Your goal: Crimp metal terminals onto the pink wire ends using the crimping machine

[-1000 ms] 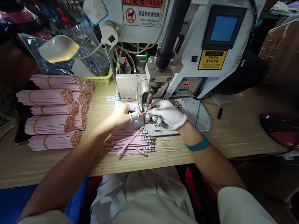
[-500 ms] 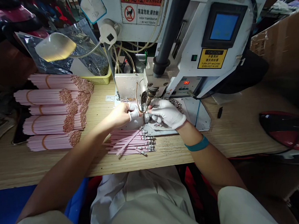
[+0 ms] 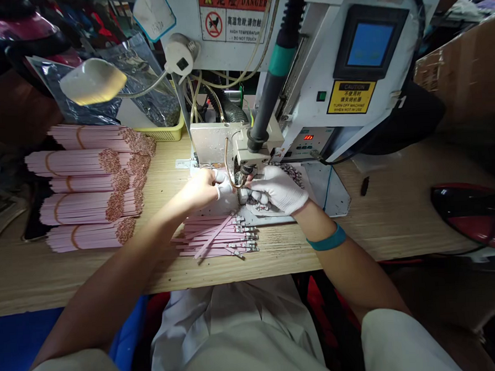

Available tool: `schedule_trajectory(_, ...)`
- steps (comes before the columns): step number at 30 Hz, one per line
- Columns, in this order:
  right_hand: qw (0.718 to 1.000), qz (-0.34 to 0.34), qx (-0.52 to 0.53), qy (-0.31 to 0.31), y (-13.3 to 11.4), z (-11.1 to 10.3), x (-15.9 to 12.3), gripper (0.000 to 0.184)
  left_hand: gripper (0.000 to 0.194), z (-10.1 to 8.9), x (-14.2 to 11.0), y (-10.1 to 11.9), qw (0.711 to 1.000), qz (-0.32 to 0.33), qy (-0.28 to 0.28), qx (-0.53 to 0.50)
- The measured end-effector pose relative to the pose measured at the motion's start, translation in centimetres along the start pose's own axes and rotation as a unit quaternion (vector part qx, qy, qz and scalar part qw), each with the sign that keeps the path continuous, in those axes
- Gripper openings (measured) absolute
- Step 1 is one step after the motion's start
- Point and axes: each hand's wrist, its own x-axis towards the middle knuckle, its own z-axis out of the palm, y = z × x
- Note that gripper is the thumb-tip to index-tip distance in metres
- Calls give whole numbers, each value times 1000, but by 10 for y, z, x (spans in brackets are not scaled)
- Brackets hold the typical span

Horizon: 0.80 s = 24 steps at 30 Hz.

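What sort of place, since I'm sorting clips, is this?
Probably a factory or workshop: there's a white metal machine with a red-and-white high-temperature danger sign, a black-framed blue screen, and banded bundles of long pink strips.

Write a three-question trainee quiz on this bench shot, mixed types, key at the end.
1. True or false: the teal band is worn on the left arm.

2. From the wearer's view, where do the banded bundles of pink strips lie?
A. Right of the loose pink strips
B. Left of the loose pink strips
C. Underneath the loose pink strips

3. Fill in the blank: the yellow label below the blue screen is headed "____".

Key: 1. False, it is on the right arm. 2. B. 3. CAUTION.
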Motion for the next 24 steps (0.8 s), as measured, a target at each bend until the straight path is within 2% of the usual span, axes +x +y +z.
schedule_trajectory(6,1000,-1,-3,4,-6,0,-2,16,22,-3,1,-2,1000,-5,-15,-6)
schedule_trajectory(10,994,-17,-104,10,-26,-16,-17,13,28,-11,-10,6,998,12,-40,57)
schedule_trajectory(13,979,32,-185,-77,-35,-24,-27,12,26,-9,-24,10,979,27,-110,172)
schedule_trajectory(15,967,65,-210,-128,-33,-26,-27,13,17,-3,-32,9,959,30,-127,251)
schedule_trajectory(17,969,61,-217,-97,-29,-27,-23,17,23,3,-37,5,946,40,-119,300)
schedule_trajectory(19,967,15,-254,-3,-25,-30,-18,23,28,4,-38,3,943,50,-126,304)
schedule_trajectory(21,940,-53,-326,81,-24,-32,-13,23,26,1,-34,1,948,55,-156,272)
schedule_trajectory(23,906,-117,-396,94,-23,-32,-11,16,24,-5,-27,1,956,51,-141,252)
schedule_trajectory(24,894,-141,-419,75,-22,-31,-10,13,24,-7,-23,0,960,44,-105,256)
